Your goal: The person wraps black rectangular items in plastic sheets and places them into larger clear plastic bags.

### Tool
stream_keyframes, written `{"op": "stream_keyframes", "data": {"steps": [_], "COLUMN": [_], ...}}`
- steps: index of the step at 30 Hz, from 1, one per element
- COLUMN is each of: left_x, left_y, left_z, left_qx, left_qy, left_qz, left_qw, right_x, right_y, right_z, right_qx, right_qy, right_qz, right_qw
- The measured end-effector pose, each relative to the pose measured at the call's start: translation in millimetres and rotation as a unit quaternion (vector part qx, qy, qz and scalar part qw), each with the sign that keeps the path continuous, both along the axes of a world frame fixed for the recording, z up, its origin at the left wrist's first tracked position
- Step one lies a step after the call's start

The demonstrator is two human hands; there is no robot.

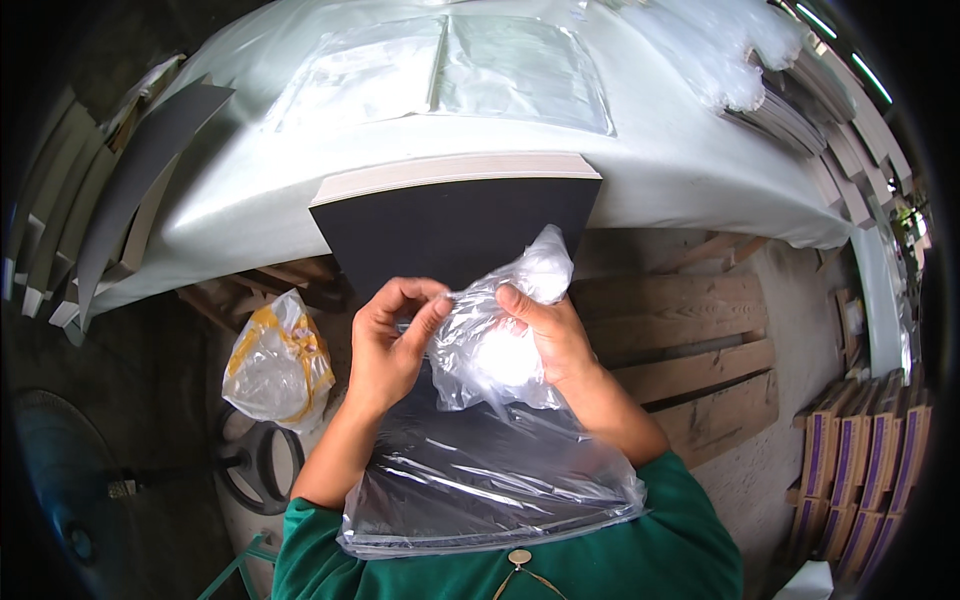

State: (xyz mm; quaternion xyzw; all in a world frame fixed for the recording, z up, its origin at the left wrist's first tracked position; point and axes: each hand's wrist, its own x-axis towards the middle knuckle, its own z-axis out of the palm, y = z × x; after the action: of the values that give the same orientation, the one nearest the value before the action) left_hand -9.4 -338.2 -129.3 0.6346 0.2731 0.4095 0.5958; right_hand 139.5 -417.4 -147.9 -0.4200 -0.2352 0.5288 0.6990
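A large dark panel [450, 225] with a thick pale edge leans against the table's front edge, its near part inside a clear plastic bag [490, 490] that lies close to my body. The upper part of the bag is bunched into crinkled folds over the panel. With thumb and fingers my left hand [395, 335] pinches the gathered plastic on its left side. On the other side my right hand [555, 335] is closed round the bunch, thumb on top. Some of its fingers are hidden behind the plastic.
Flat clear bags [440, 75] lie on the white-covered table [680, 165]. Dark and pale panels [150, 190] stand at the left, more panels [820, 110] at the right. Below are a plastic sack with yellow tape [280, 360], a fan [70, 480], a wooden pallet [680, 310] and stacked cartons [860, 450].
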Motion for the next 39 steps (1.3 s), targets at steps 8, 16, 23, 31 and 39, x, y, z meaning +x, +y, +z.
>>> {"op": "stream_keyframes", "data": {"steps": [8,16,23,31,39], "left_x": [-9,-3,-11,-13,-9], "left_y": [5,6,18,5,19], "left_z": [-5,-4,11,3,30], "left_qx": [0.135,0.219,-0.225,-0.055,-0.416], "left_qy": [0.101,0.124,-0.106,0.04,-0.176], "left_qz": [0.005,0.018,-0.086,-0.071,-0.065], "left_qw": [0.986,0.968,0.965,0.995,0.89], "right_x": [-4,-7,19,26,23], "right_y": [-5,-7,-22,-28,-24], "right_z": [-1,9,-21,10,7], "right_qx": [0.009,0.02,0.096,0.013,0.007], "right_qy": [-0.019,0.108,0.109,0.076,-0.166], "right_qz": [-0.001,0.071,0.167,0.119,0.2], "right_qw": [1.0,0.991,0.975,0.99,0.966]}}
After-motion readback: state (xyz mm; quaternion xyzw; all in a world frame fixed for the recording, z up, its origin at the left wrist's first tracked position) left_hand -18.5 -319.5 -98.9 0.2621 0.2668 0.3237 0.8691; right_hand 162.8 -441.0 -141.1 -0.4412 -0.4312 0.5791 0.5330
